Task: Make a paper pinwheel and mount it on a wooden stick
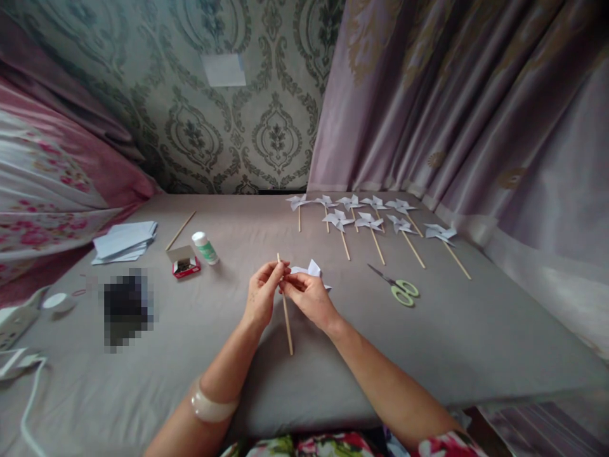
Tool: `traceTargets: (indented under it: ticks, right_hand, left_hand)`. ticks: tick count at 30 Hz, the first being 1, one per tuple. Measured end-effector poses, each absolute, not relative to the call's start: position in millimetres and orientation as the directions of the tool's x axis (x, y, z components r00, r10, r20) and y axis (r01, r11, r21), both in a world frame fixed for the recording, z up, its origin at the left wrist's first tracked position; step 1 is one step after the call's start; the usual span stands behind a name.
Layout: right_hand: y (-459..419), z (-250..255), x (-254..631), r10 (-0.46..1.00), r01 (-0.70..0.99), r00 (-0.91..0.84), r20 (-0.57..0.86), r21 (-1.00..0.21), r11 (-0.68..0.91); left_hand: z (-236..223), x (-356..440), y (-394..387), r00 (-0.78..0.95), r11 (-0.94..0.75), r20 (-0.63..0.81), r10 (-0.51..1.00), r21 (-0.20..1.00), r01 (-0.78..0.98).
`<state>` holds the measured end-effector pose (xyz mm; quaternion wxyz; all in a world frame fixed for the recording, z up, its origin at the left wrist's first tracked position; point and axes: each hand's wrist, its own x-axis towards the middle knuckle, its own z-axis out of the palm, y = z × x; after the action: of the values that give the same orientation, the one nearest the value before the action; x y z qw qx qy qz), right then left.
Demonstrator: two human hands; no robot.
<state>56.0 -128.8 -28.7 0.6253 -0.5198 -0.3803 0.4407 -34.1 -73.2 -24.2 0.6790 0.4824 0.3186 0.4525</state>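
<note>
Wooden stick (287, 324), one, slanting over cloth-covered table (451, 333): keep steady, pinched near upper end in left hand (261, 293); with right hand (311, 299), fingertips bunched alongside, hold unclear, work squarely, sparing white paper pinwheel (314, 268), partly hidden behind.

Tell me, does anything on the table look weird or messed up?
Yes: the dark patch on the left of the table is all blocky squares, so I can't tell what it covers. Otherwise, nothing looks spilled or broken; the small red box just stands open.
</note>
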Motion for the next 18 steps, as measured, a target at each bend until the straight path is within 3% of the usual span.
traceTargets:
  ticks: [4, 9, 11, 14, 18]
  right_hand:
    - [-131.0, -20.3, 70.2, 0.95, -0.126, 0.313, -0.013, -0.992, 0.028]
    - [-126.9, -27.7, 125.1, 0.807, 0.01, 0.59, 0.0, -1.0, -0.007]
    - [-124.3, -39.9, 145.9, 0.764, 0.096, 0.644, -0.021, -0.989, -0.108]
    - [-122.1, -58.9, 163.1, 0.756, 0.242, 0.654, -0.038, -0.936, -0.256]
    - [-122.0, -70.7, 163.7, 0.754, 0.3, 0.657, -0.022, -0.909, -0.288]
  left_hand:
    - [-22.8, -34.5, -69.8, 0.382, 0.182, -0.034, 0.924, 0.916, -0.358]
    - [-22.1, -39.1, -60.1, 0.313, 0.258, -0.129, 0.941, 0.873, -0.413]
    - [-22.5, -40.3, -57.4, 0.301, 0.266, -0.145, 0.943, 0.869, -0.417]
    - [-24.2, -40.1, -55.4, 0.298, 0.291, -0.17, 0.939, 0.855, -0.429]
    - [-28.3, -38.6, -55.7, 0.308, 0.345, -0.232, 0.923, 0.852, -0.394]
